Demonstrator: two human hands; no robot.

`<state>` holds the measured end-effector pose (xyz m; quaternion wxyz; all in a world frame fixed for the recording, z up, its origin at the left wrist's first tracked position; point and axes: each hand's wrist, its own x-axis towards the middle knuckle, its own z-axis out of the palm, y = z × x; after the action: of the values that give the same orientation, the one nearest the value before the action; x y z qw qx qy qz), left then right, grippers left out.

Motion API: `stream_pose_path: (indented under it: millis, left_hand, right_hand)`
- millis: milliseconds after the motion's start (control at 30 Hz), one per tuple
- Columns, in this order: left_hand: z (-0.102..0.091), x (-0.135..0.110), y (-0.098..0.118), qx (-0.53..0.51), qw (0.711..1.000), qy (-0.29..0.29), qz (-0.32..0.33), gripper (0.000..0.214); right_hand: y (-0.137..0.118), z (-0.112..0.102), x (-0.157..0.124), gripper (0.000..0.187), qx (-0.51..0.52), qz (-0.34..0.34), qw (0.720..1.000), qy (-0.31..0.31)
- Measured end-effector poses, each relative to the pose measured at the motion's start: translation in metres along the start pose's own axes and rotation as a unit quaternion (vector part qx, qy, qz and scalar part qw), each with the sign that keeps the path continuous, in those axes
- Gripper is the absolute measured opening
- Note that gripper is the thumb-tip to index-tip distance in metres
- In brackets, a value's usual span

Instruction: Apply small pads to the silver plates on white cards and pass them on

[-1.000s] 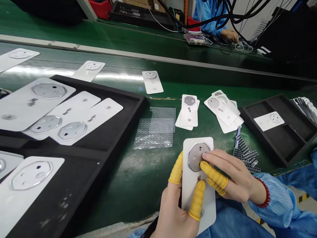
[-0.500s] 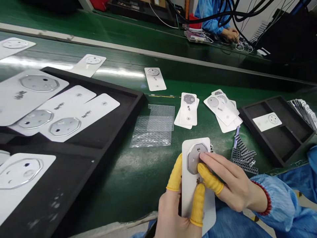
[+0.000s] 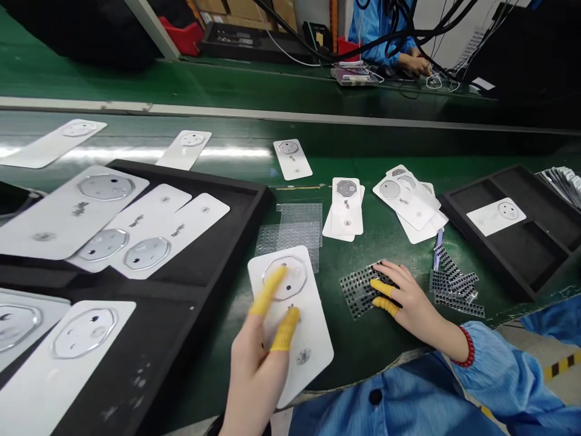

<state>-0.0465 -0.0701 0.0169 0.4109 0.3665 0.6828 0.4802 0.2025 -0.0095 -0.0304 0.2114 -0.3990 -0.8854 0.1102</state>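
My left hand (image 3: 267, 339), with yellow finger cots on its thumb and forefinger, holds a white phone back cover (image 3: 313, 330). Both of those fingers lie on its face near the silver octagonal camera plate; the other fingers are hidden. To the right, the fingertips of my right hand (image 3: 403, 297) touch a clear sheet with rows of small black pieces (image 3: 356, 293). Its fingers are apart, two of them in yellow cots. More strips of black pieces (image 3: 454, 284) lie beside a purple tool (image 3: 438, 248) on the right.
A black tray (image 3: 200, 257) with several covers fills the left. Bubble wrap (image 3: 295, 227) and two piles of covers (image 3: 347, 206) lie ahead. Another black tray (image 3: 540, 236) holds one cover. A co-worker's hands (image 3: 415, 63) are at the far side.
My right hand has left the cover and moved down onto the sheet of black pieces. My left hand has shifted left with the cover, which now tilts the other way.
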Motion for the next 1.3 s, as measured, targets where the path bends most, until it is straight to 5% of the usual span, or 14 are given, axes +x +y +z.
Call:
stream_pose_path:
  millis: [133, 267, 367, 467, 600, 833, 1000, 1100, 1167, 1300]
  left_hand:
    - [0.012, 0.023, 0.0, 0.07, 0.993, -0.09, -0.021, 0.049]
    - [0.044, 0.03, 0.003, 0.015, 0.982, -0.18, -0.052, 0.043]
    - [0.059, 0.027, 0.001, -0.045, 0.97, -0.23, -0.071, 0.041]
    - [0.063, 0.024, -0.004, -0.083, 0.963, -0.244, -0.077, 0.039]
    - [0.066, 0.022, -0.007, -0.088, 0.963, -0.248, -0.056, 0.031]
    - [0.062, 0.018, -0.001, -0.049, 0.972, -0.228, 0.008, 0.017]
    - [0.064, 0.02, -0.003, -0.031, 0.972, -0.231, 0.023, 0.017]
    - [0.055, 0.028, -0.009, -0.021, 0.973, -0.229, -0.002, 0.022]
    - [0.04, 0.032, -0.012, -0.016, 0.982, -0.19, -0.015, 0.037]
    - [0.005, 0.018, -0.009, -0.013, 1.0, -0.015, -0.012, 0.08]
  right_hand:
    - [0.009, 0.0, -0.005, 0.03, 0.03, -0.033, 0.999, 0.024]
    - [0.006, -0.021, 0.001, 0.038, 0.057, -0.072, 0.993, 0.077]
    - [0.001, -0.032, 0.005, 0.028, 0.045, -0.092, 0.993, 0.052]
    - [-0.003, -0.034, 0.013, 0.021, 0.071, -0.088, 0.993, 0.031]
    - [-0.01, -0.026, 0.024, 0.014, 0.096, -0.099, 0.988, 0.076]
    - [-0.013, -0.019, 0.031, 0.03, 0.064, -0.172, 0.981, 0.058]
    - [-0.009, -0.009, 0.031, 0.018, 0.223, -0.097, 0.968, 0.055]
    - [-0.003, 0.0, 0.024, 0.019, 0.207, -0.068, 0.976, 0.021]
    - [0.003, 0.003, 0.018, 0.02, 0.166, -0.055, 0.985, -0.01]
    - [0.013, -0.006, 0.016, 0.012, 0.217, 0.006, 0.976, -0.005]
